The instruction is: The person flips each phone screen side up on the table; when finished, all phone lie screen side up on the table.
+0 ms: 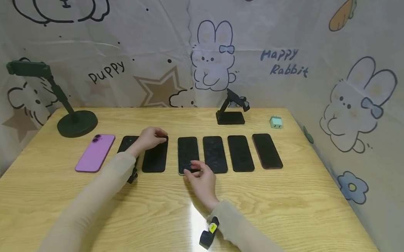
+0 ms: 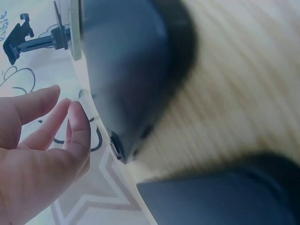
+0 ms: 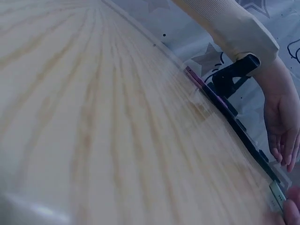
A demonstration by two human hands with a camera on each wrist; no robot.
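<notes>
Two sleeves [image 1: 93,197] point toward seven phones [image 1: 155,156], left fingers [image 2: 80,125] narrowly parted, right fingers [image 1: 200,165] bent, their grip unclear

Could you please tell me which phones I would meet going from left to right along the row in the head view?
Purple phone → second phone, dark and partly covered by the left sleeve → dark third phone → dark fourth phone → dark fifth phone → dark sixth phone → dark seventh phone.

Passage lies between the sleeves [image 1: 91,198] — phone row [image 1: 188,150] ahead, black stand [image 1: 231,118] beyond it
</notes>
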